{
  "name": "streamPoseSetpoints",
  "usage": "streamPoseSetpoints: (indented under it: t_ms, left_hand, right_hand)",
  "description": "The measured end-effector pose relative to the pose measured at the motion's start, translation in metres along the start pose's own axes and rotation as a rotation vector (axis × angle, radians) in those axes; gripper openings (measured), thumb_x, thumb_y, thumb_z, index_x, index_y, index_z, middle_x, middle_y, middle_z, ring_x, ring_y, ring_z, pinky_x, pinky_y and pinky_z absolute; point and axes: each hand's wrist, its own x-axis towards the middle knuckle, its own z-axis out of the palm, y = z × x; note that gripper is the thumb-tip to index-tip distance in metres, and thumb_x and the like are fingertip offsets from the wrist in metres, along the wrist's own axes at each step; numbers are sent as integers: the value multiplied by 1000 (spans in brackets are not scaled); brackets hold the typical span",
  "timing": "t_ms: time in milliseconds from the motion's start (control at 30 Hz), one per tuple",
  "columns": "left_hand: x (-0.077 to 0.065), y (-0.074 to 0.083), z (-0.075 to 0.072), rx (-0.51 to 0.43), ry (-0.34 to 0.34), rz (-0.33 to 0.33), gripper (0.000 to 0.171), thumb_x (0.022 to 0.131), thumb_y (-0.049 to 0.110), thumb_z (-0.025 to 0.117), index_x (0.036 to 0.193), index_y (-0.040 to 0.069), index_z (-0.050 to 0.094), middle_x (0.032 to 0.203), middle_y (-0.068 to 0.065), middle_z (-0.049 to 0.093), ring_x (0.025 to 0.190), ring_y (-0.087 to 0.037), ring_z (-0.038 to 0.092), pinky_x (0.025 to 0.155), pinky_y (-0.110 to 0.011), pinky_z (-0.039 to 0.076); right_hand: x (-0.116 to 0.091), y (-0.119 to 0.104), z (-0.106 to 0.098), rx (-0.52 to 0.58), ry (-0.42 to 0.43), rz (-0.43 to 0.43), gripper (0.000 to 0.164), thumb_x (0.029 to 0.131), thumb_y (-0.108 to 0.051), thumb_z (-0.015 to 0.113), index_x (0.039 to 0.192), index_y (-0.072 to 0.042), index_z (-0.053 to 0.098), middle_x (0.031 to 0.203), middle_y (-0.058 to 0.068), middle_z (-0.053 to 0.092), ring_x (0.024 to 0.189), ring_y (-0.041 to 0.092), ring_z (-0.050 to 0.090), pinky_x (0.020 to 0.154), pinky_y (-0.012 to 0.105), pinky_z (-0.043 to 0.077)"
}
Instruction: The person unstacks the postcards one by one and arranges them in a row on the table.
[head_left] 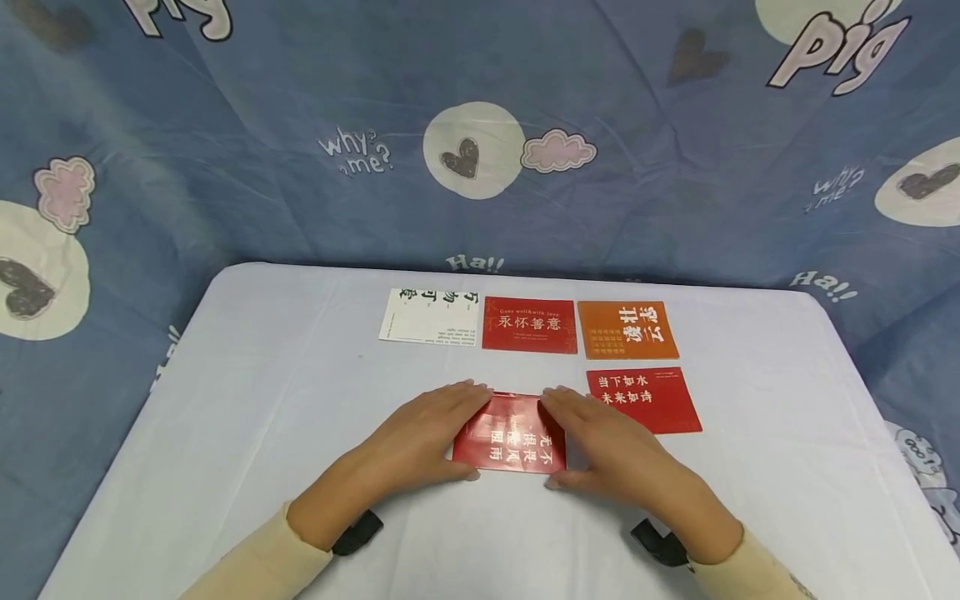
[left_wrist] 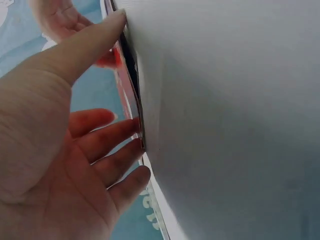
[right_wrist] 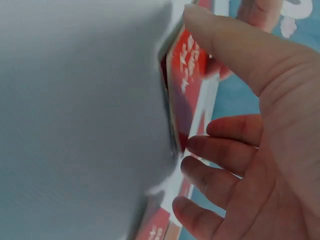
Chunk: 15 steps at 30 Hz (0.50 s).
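Observation:
A glossy red card (head_left: 512, 429) with white Chinese characters is between my two hands, near the middle of the white table. My left hand (head_left: 425, 435) holds its left side, the fingertips at the far edge and the thumb at the near edge. On the right side my right hand (head_left: 609, 443) grips it the same way. In the right wrist view the card (right_wrist: 186, 75) shows a dark gap under its near edge. Another red card (head_left: 656, 408) lies just beyond the right hand, whose fingers overlap its left part.
Behind, a row holds a white card (head_left: 430, 321), a red card (head_left: 529, 325) and an orange card (head_left: 628, 331). The white-covered table (head_left: 247, 400) ends at a blue printed cloth (head_left: 300, 208). Each wrist wears a black strap (head_left: 358, 533).

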Motion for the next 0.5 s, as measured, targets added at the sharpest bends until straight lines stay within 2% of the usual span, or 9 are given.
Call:
streamPoseSetpoints:
  t_ms: [200, 500]
  left_hand:
    - [0, -1, 2, 4, 58, 23, 89, 81, 35, 92, 154, 7, 50, 153, -7, 55, 144, -27, 47, 115, -47, 44]
    - [1, 0, 4, -13, 70, 17, 86, 81, 33, 92, 152, 6, 52, 151, -9, 56, 143, -29, 48, 112, -49, 46]
  right_hand:
    - [1, 0, 6, -44, 10, 9, 95, 77, -45, 92, 156, -11, 50, 158, 7, 50, 145, 29, 46, 102, 52, 55]
    - [1, 0, 9, -29, 17, 14, 94, 79, -42, 91, 157, -11, 49, 159, 8, 48, 147, 29, 45, 97, 49, 58]
